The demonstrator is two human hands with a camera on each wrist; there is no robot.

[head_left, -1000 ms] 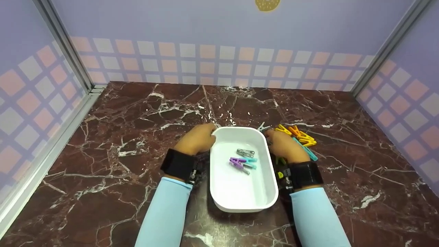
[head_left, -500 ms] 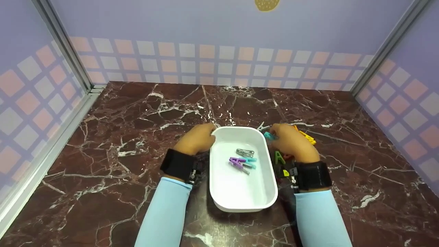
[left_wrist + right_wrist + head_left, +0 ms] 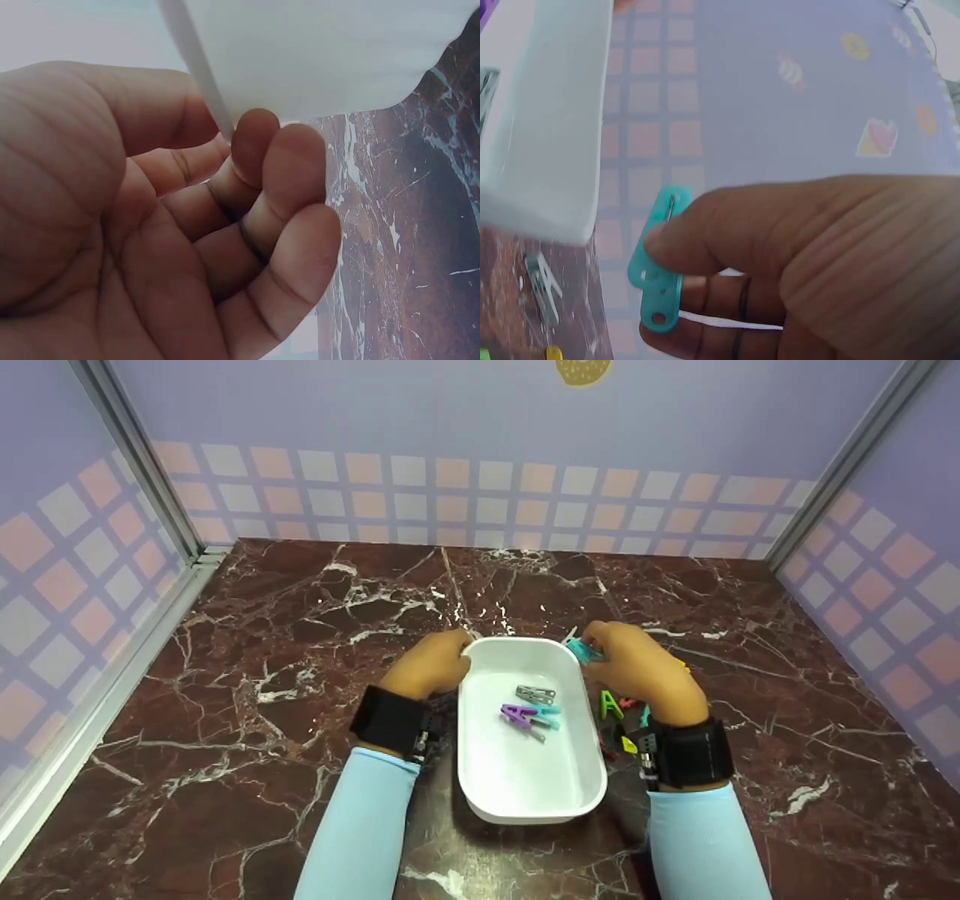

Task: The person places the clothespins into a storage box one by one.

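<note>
A white rectangular tub stands in the middle of the marble top. My left hand pinches its rim at the far left corner, thumb inside and fingers outside in the left wrist view. Between thumb and fingers my right hand pinches a teal clothespin, just outside the tub's far right corner. Inside the tub lie a purple clothespin, a light blue clothespin and grey clothespins.
Right of the tub, partly under my right arm, lie a green clothespin and several others in red, teal and yellow. A grey clothespin lies behind the tub's far right corner. Patterned panels enclose the back and sides.
My right hand has picked the teal clothespin from the pile and lifted it towards the tub's far right corner. The left hand and the tub have stayed put.
</note>
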